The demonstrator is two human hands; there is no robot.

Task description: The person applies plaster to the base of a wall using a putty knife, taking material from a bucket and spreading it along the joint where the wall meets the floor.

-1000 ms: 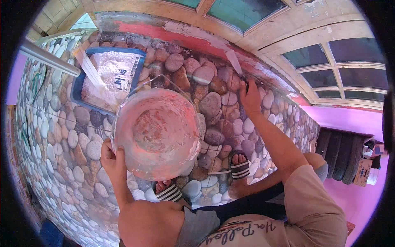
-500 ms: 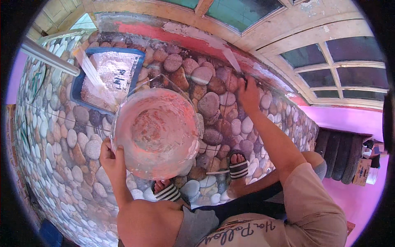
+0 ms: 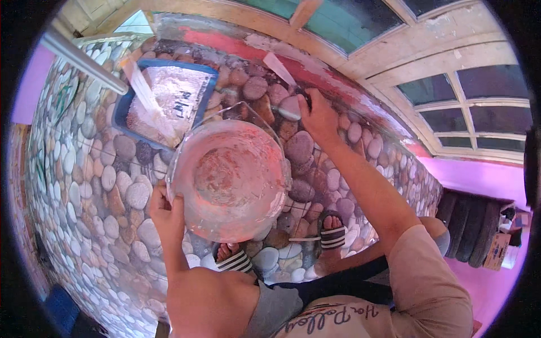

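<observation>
My left hand (image 3: 168,211) is closed on the near left rim of a round bucket (image 3: 234,174). Pinkish-white residue coats the bucket's inside, and its wire handle leans toward the far side. My right hand (image 3: 321,115) grips a putty knife, whose handle is mostly hidden by the fingers. The pale putty knife blade (image 3: 279,69) points up and left, over the lower edge of the red wall strip (image 3: 248,53); whether it touches cannot be told. Beyond the bucket lies a blue tray (image 3: 121,115) of pale powder, with a pale, flat-bladed tool (image 3: 147,101) leaning in it.
A metal pole (image 3: 84,61) reaches in from the left above the pebble-patterned floor (image 3: 127,191). A wooden window frame (image 3: 389,62) stands beyond the wall. My striped sandals (image 3: 235,262) are close to the bucket. Stacked tyres (image 3: 468,228) and a cardboard box (image 3: 497,252) are at the right.
My right hand has drawn the putty knife left along the red strip, closer to the tray. My left hand stays on the bucket rim. The whole view has shifted slightly.
</observation>
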